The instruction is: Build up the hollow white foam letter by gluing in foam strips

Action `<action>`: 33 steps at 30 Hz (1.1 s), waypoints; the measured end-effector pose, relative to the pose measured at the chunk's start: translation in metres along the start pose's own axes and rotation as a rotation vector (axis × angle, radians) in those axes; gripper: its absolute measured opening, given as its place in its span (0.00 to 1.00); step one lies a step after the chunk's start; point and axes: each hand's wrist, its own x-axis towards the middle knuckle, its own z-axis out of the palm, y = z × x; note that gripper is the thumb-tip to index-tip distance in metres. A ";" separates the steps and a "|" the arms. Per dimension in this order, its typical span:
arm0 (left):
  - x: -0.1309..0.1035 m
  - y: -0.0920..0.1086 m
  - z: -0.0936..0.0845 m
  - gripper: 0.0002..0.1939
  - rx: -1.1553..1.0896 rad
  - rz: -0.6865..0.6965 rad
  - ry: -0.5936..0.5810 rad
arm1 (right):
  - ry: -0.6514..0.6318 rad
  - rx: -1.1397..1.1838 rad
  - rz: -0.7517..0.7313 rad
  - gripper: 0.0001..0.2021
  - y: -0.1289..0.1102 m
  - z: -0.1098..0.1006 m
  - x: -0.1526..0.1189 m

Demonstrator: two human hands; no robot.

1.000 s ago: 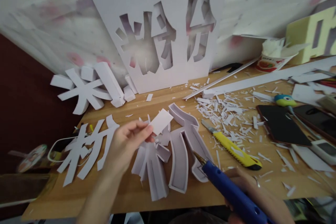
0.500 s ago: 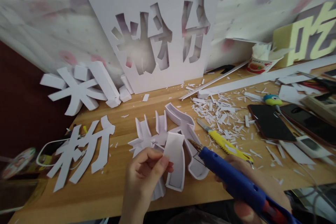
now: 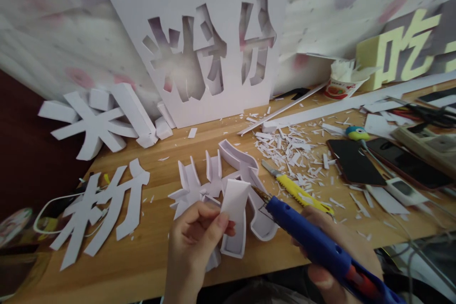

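Between thumb and fingers, my left hand (image 3: pixel 201 237) pinches a small white rectangular strip (image 3: pixel 235 195), held up over the table. My right hand (image 3: pixel 329 242) is wrapped round a blue hot-glue tool (image 3: pixel 306 235); its metal tip points left, close to the strip's upper right edge. Whether tip and strip touch, I cannot tell. Under and behind both lies a white hollow character with raised walls (image 3: pixel 245 164), partly hidden by my left hand and the strip.
Flat white character (image 3: pixel 116 209) and thick white pieces (image 3: pixel 94 123) at left; cut-out board (image 3: pixel 228 99) behind. White scraps (image 3: pixel 288 152), yellow cutter (image 3: pixel 299 192), paper cup (image 3: pixel 342 86), dark phone (image 3: pixel 354 161) and cables at right. The wooden table's edge (image 3: pixel 149 292) is near me.
The view has shifted slightly, so most things appear further left. The glue tool's tip is nearer the strip's upper right corner. Both hands keep their holds.
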 end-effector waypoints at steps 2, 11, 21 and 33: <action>0.000 0.000 0.000 0.09 0.003 0.012 -0.002 | 0.002 -0.003 -0.010 0.32 0.000 -0.001 0.000; -0.005 0.002 0.000 0.11 0.016 -0.016 0.057 | 0.042 -0.011 -0.073 0.29 -0.001 0.006 0.005; -0.002 0.000 0.002 0.10 -0.039 -0.025 0.042 | -0.012 -0.098 -0.122 0.27 -0.004 0.001 0.007; -0.003 0.003 0.005 0.13 -0.050 -0.024 0.109 | -0.034 -0.044 -0.099 0.28 0.000 0.010 -0.002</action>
